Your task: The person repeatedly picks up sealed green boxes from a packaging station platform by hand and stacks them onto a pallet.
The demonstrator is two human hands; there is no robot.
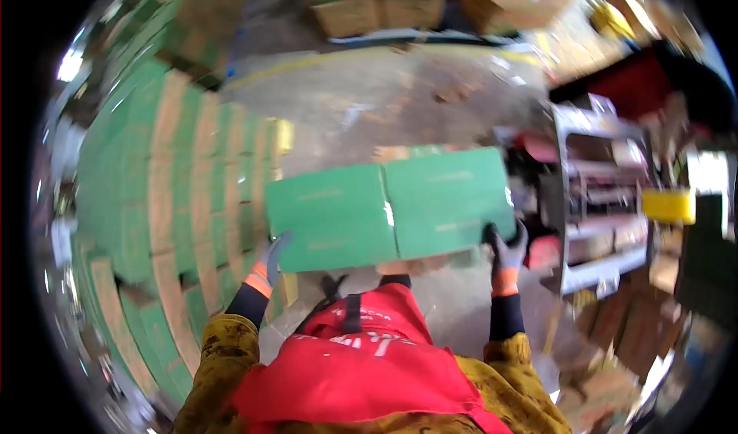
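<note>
A wide green cardboard box (330, 219) spans the space in front of my red apron (361, 372), with a seam down the middle of its top. My left hand (273, 256), in a grey glove with an orange cuff, grips the box's near left corner. At the near right end, my gloved right hand (507, 248) presses against the side, its thumb towards the top edge. The box is slightly tilted, its right end farther away. The fingers beneath it are hidden.
Tall stacks of green and brown boxes (165, 180) fill the left side. A grey metal rack (565, 196) stands close on the right, with a yellow part (669, 206) beside it. Brown cartons (384, 11) sit on a pallet beyond the concrete floor (338, 103).
</note>
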